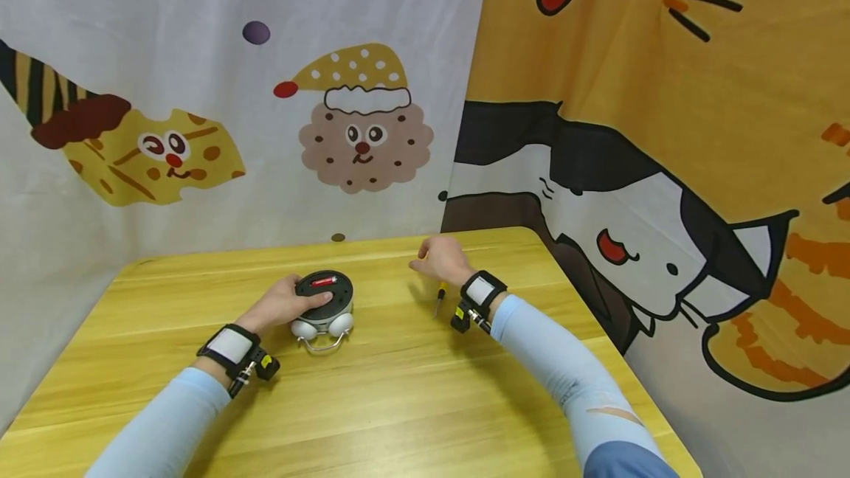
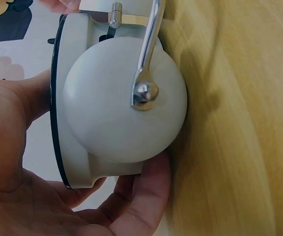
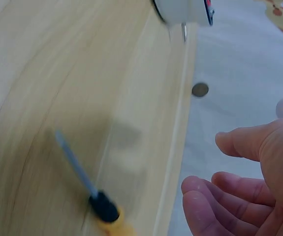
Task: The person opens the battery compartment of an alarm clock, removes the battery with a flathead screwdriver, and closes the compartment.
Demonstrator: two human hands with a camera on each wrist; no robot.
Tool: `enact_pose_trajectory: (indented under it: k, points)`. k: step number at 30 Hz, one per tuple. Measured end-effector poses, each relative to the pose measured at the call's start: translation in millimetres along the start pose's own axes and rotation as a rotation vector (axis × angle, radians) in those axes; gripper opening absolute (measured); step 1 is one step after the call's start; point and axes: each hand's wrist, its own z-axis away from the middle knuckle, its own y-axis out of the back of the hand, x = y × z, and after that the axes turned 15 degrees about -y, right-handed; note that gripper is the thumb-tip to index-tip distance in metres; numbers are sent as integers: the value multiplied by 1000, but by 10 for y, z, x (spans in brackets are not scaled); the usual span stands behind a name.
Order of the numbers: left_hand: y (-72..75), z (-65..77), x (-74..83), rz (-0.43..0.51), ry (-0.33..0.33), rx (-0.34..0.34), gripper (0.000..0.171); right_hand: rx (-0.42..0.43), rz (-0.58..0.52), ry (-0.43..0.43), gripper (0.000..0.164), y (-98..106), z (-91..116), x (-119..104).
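A white twin-bell alarm clock [image 1: 322, 323] lies on the table with its black back facing up. A red battery [image 1: 324, 282] shows in the back. My left hand [image 1: 285, 303] grips the clock from the left, thumb over the back and fingers around the side; a round white bell [image 2: 116, 103] fills the middle of the left wrist view. My right hand [image 1: 443, 260] is above the table's far right part, fingers loosely curled with nothing between them. Below it is a screwdriver [image 1: 441, 295] with a yellow handle; its black collar [image 3: 103, 206] and metal shaft look blurred in the right wrist view.
The light wooden table [image 1: 372, 404] ends at a far edge close behind both hands. A curtain [image 1: 212, 220] with cartoon prints hangs behind it, and a cat-patterned one [image 1: 664, 242] along the right side.
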Motion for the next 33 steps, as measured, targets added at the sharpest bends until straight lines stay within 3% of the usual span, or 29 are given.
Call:
enact_pose_trajectory:
  k: [9, 11, 17, 33]
  points:
    - [10, 1, 7, -9, 1, -3, 93, -43, -28, 149, 36, -128, 16, -266]
    - [10, -1, 0, -13, 0, -1, 92, -55, -12, 154, 34, -49, 140, -419]
    - [9, 1, -6, -18, 4, -1, 90, -79, 1, 183, 36, -90, 248, -608]
    - [15, -7, 5, 5, 11, -3, 88, -86, 28, 334, 38, -231, 309, -976]
